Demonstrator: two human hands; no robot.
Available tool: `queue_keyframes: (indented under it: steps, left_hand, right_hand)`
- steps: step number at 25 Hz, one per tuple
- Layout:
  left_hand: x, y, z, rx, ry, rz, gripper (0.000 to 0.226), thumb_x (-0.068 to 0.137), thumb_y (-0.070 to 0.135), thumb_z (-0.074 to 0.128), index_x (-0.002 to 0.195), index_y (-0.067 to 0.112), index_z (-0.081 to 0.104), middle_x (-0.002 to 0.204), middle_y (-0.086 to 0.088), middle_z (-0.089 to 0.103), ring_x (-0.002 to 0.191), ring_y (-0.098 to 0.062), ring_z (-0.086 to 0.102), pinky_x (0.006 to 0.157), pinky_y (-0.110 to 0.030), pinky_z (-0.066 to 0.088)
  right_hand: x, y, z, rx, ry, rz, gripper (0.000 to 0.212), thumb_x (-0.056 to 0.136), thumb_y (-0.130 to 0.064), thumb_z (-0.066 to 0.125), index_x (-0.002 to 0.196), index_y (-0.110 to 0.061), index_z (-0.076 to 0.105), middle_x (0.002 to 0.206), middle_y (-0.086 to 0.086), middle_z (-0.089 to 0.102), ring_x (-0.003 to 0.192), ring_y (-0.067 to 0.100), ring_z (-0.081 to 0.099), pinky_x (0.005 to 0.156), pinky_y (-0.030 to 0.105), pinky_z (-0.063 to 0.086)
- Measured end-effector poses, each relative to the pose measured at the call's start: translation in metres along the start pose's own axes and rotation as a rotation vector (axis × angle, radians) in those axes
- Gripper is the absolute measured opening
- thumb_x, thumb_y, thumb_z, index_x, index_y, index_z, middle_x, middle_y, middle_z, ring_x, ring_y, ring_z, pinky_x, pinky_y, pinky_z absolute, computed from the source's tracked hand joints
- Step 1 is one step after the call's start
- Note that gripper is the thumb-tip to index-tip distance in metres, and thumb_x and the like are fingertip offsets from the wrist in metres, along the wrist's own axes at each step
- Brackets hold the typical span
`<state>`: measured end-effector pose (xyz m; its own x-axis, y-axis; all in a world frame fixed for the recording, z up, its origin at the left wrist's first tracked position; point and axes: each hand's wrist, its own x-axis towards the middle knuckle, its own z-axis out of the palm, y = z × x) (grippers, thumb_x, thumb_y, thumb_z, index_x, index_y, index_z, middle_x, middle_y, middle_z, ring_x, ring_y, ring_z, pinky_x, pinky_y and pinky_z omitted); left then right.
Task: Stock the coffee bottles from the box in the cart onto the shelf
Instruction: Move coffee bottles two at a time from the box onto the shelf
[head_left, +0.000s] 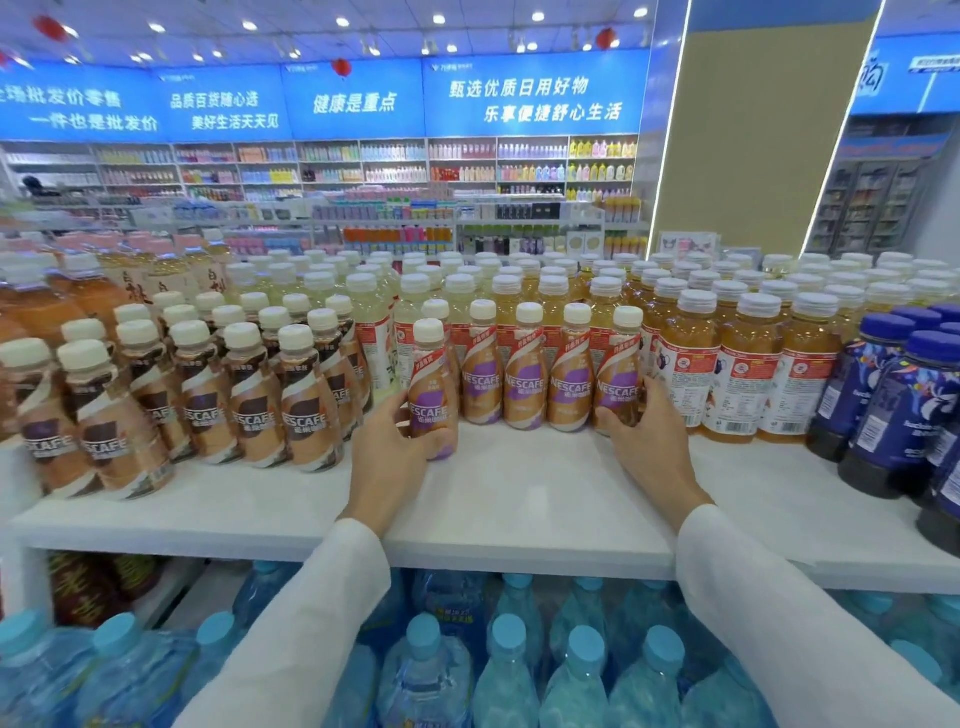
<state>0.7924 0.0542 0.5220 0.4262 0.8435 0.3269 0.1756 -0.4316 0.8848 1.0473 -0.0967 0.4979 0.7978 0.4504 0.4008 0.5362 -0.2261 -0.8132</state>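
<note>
The fingers (401, 411) of the left hand (387, 457) curl round the lower half of a front coffee bottle (431, 387). It is upright, with a cream cap, a purple Nescafé label and milky brown coffee inside. Whether its base rests on the shelf (519, 499) cannot be told. The right hand (649, 447) wraps its thumb and fingers round the base of the end coffee bottle (619, 374). This bottle closes a row of coffee bottles (527, 382) standing cap to cap between the two hands, just behind the front one. Beyond the left hand's fingers stand several ranks of brown-label coffee bottles (208, 395), those furthest out blurred. Touching the far side of the right hand's fingers are orange tea bottles (743, 379) with white caps, and past them dark blue bottles (893, 410), cut off by the frame edge. Behind the fingers, pale yellow drinks (415, 306) fill the shelf back. The right hand's fingertips are hidden behind its bottle, and the small print on every label is too fine to read. Both arms wear white sleeves (322, 623). The shelf is white, with a bare strip near the hands. Below it, water bottles (506, 670) with light blue caps are packed tightly. The room is a brightly lit store with blue banners (353, 101) in white Chinese characters, red lanterns and far wall shelving full of goods.
</note>
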Motion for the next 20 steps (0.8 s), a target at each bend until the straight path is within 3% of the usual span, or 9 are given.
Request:
queue_keyframes:
  steps: [4,13,17,20]
  left_hand:
    - [0.01,-0.004,0.005,-0.002,0.014,0.013,0.066,0.078,0.019,0.084,0.138,0.021,0.057,0.119,0.009,0.067,0.102,-0.008,0.062,0.087,-0.023,0.05]
    - [0.014,-0.013,0.012,0.004,0.058,0.018,0.07,0.079,0.025,0.084,0.142,0.022,0.054,0.126,0.007,0.066,0.108,-0.012,0.064,0.092,-0.028,0.053]
    - [0.014,-0.014,0.013,0.017,0.067,0.016,0.07,0.08,0.025,0.084,0.143,0.02,0.053,0.128,0.008,0.064,0.109,-0.009,0.061,0.087,-0.021,0.048]
    - [0.017,-0.017,0.013,0.01,0.059,-0.005,0.074,0.078,0.03,0.085,0.143,0.021,0.052,0.131,0.005,0.065,0.112,-0.013,0.062,0.096,-0.034,0.054]
  right_hand:
    - [0.001,0.001,0.0,-0.014,0.001,-0.009,0.067,0.089,-0.032,0.074,0.147,-0.024,0.04,0.146,-0.003,0.052,0.133,0.021,0.051,0.11,0.046,0.045]
    - [0.001,0.003,0.0,-0.008,0.01,-0.012,0.066,0.088,-0.033,0.075,0.144,-0.023,0.043,0.141,-0.002,0.056,0.127,0.02,0.054,0.107,0.043,0.047]
    - [0.004,0.006,0.002,-0.007,0.006,0.0,0.068,0.087,-0.035,0.075,0.145,-0.026,0.041,0.144,-0.003,0.054,0.13,0.021,0.053,0.108,0.045,0.047]
    - [0.005,0.006,0.002,-0.023,0.01,0.001,0.071,0.087,-0.036,0.075,0.147,-0.027,0.039,0.146,-0.005,0.053,0.132,0.02,0.052,0.109,0.048,0.046]
